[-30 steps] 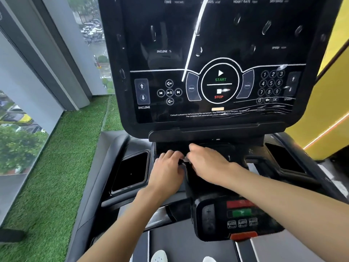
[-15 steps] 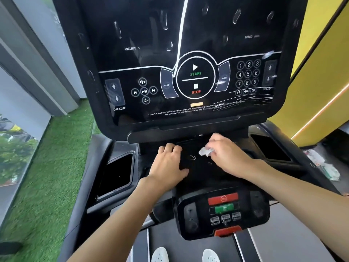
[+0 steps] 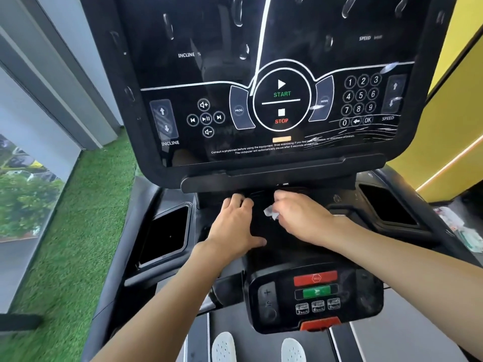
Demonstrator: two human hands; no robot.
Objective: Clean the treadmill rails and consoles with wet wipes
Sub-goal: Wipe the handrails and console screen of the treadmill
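Observation:
A black treadmill console with START and STOP keys fills the upper view, and its glossy screen carries drops and streaks. Below it lies a black shelf. My left hand rests flat on that shelf, fingers straight and reaching under the console's lip. My right hand pinches a small crumpled white wet wipe against the shelf, just right of the left hand. A lower control pod with red and green buttons sits nearer to me.
Black cup pockets sit at the left and right of the shelf. Green artificial turf and a window lie to the left, a yellow wall to the right. Packets lie on the floor at the right edge. White shoe tips show below.
One second ago both hands met at the shelf's middle. Since then the right hand has drawn out a white wipe and holds it at the shelf; the left hand lies flat.

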